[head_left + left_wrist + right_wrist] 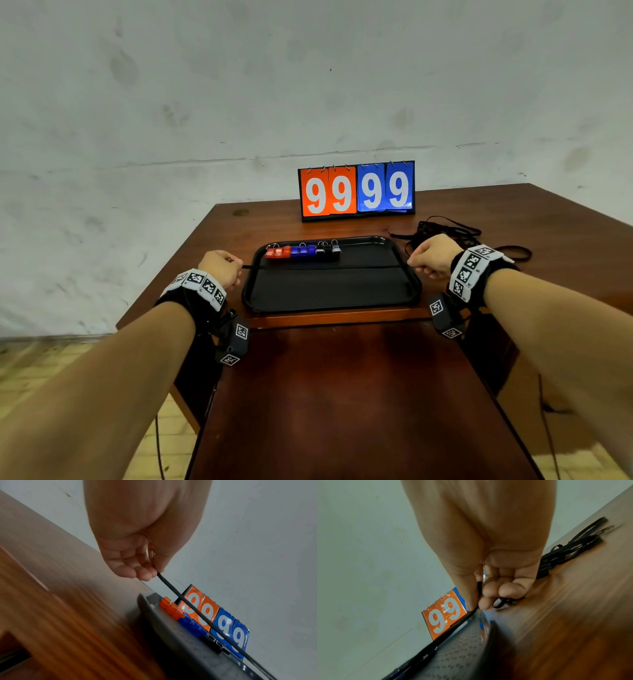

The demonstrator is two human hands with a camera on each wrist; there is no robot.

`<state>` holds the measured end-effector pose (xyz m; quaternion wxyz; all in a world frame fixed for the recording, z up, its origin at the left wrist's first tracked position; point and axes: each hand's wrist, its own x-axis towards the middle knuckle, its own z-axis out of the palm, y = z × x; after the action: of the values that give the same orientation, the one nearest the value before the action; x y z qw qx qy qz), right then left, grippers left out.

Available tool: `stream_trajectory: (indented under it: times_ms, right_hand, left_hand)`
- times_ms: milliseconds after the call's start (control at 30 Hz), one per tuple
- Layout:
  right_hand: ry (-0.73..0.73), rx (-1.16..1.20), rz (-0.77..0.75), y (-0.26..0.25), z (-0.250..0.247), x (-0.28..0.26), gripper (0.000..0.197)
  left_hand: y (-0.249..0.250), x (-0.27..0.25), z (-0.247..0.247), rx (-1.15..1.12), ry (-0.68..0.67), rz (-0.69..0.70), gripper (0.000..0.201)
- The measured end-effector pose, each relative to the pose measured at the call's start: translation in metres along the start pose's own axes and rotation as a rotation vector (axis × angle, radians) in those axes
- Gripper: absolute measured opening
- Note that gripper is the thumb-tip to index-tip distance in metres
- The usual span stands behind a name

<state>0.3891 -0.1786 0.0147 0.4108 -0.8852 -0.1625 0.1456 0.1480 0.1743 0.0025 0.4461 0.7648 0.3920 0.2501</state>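
A black cord [322,267] is stretched taut across a black tray [332,294]. My left hand [222,269] pinches one end at the tray's left side; the cord [185,601] runs from between thumb and fingers. My right hand [432,256] pinches the other end of the cord [471,613] at the tray's right side. Red [277,253], blue [302,250] and black binder clips [328,249] stand in a row at the tray's back left, behind the cord.
A flip scoreboard [357,190] reading 9999 stands behind the tray. A heap of black cords [445,230] lies at the right on the brown table [342,394]. A grey wall rises behind; tiled floor lies to the left.
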Motion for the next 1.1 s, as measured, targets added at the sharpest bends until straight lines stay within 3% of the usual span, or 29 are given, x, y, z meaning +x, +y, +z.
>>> stream_trajectory:
  times_ms: [800, 933, 1100]
  right_hand:
    - [0.048, 0.035, 0.041, 0.004, 0.008, -0.001, 0.01]
    - [0.052, 0.044, 0.044, 0.001, 0.004, -0.008, 0.006]
    - [0.07, 0.084, 0.034, -0.001, -0.009, -0.022, 0.003]
  left_hand:
    - [-0.002, -0.006, 0.005, 0.138, -0.06, -0.062, 0.012]
    - [0.006, -0.014, -0.002, 0.211, -0.067, -0.109, 0.031]
    - [0.028, -0.03, -0.012, 0.35, -0.032, -0.058, 0.044]
